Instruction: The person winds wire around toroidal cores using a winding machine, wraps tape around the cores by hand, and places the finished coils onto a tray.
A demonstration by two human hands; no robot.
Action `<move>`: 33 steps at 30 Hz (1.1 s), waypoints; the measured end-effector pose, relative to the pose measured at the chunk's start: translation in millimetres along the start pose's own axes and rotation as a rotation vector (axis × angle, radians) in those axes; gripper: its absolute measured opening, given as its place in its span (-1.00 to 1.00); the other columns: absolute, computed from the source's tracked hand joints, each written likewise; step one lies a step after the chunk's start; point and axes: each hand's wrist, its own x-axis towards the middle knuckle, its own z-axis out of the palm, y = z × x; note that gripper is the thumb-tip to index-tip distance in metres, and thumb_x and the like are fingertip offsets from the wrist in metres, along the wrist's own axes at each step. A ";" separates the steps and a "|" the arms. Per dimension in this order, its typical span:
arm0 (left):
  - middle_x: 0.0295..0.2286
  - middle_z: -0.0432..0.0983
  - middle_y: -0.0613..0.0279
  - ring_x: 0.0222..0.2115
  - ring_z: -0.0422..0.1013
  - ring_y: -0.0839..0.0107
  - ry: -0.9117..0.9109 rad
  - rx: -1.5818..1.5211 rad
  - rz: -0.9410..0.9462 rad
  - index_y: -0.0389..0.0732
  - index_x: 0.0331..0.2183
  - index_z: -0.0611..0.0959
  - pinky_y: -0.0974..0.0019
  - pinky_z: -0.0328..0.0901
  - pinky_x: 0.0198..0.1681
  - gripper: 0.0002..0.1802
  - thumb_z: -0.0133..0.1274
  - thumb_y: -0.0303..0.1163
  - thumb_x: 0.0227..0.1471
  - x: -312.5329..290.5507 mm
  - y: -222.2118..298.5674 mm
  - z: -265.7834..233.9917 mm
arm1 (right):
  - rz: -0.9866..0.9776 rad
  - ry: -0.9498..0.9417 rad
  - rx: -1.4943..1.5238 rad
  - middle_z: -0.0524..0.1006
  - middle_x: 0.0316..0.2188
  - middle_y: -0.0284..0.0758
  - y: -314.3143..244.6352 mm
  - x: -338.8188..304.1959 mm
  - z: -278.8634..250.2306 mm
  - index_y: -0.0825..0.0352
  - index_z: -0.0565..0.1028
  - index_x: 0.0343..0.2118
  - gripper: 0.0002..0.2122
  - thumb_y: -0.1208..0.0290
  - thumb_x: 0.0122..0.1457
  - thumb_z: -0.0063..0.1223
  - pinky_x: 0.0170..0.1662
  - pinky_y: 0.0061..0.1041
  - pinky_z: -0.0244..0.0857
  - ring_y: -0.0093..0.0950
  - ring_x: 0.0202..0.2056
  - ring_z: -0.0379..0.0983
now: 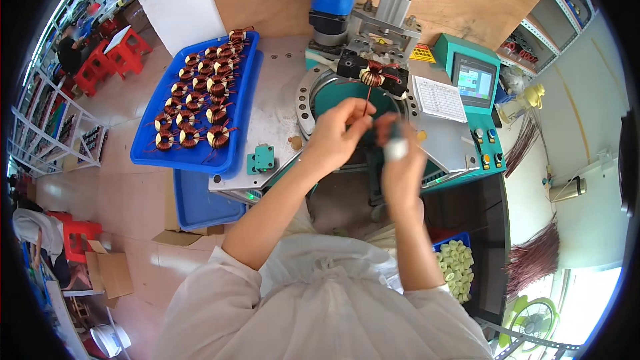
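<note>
Winding machine (400,73) sits far centre on the bench, teal control box (475,80) to its right. Blue tray (235,127) far left, full of finished wound coils (200,103). Blue bin of pale cores (457,268) near right. One coil (372,77) sits clamped in the machine, just beyond my hands. My left hand (337,135) pinches a thin copper wire (367,99) running up to that coil. My right hand (399,160) is blurred, closed around something pale; can't tell what. Looks like the lead-handling step on the clamped coil. Next move needs a steady pull on the wire without kinking it.
</note>
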 end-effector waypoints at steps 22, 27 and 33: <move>-0.34 0.53 0.27 -0.33 0.40 0.59 0.144 0.122 0.140 -0.29 -0.09 0.50 0.48 0.30 -0.24 -0.72 -0.01 -0.45 0.14 -5.3 3.5 2.6 | 0.019 0.015 -0.203 0.57 -0.38 -0.09 -37.5 23.5 -14.0 0.46 0.51 -0.24 -0.76 0.68 -0.01 -0.06 -0.26 -0.41 0.36 -0.22 -0.37 0.54; -0.37 0.50 0.31 -0.39 0.35 0.63 -0.156 -0.346 -0.225 -0.28 -0.10 0.54 0.54 0.30 -0.27 -0.69 -0.12 -0.31 0.24 -9.8 48.3 -15.2 | 0.047 -0.283 -0.001 0.49 -0.44 -0.01 -33.9 -44.4 7.6 0.42 0.42 -0.19 -0.71 0.65 -0.04 -0.01 -0.30 -0.31 0.36 -0.03 -0.37 0.49; -0.29 0.55 0.25 -0.21 0.43 0.59 -0.117 -0.431 -0.100 -0.32 -0.10 0.53 0.49 0.32 -0.15 -0.71 -0.06 -0.37 0.20 -24.9 63.3 -16.2 | -0.282 0.035 -0.419 0.53 -0.52 0.00 -84.1 88.0 -19.8 0.39 0.56 -0.30 -0.78 0.56 -0.04 -0.05 -0.30 -0.24 0.35 -0.07 -0.39 0.50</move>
